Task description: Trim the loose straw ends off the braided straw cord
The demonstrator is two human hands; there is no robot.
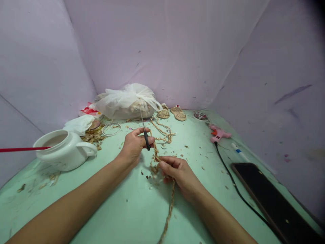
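Note:
My left hand (134,145) is closed around black-handled scissors (146,139), seen edge-on with the thin blades pointing up and away. Its fingertips also touch a braided straw-coloured cord (155,149). Just to the right and nearer me, my right hand (175,171) pinches that same cord between thumb and fingers. From there one length of cord runs down toward the near edge. Beyond my left hand, more cord lies in loose loops on the green tabletop (122,210). Frayed fibre ends hang beside my right fingertips.
At left stands a white pot (73,152) with a red stick in it. A white plastic bag (129,101) and woven soles (179,114) lie at the back. On the right are a pink glue gun (218,134), its black cable and a dark phone (269,200). Scraps litter the table.

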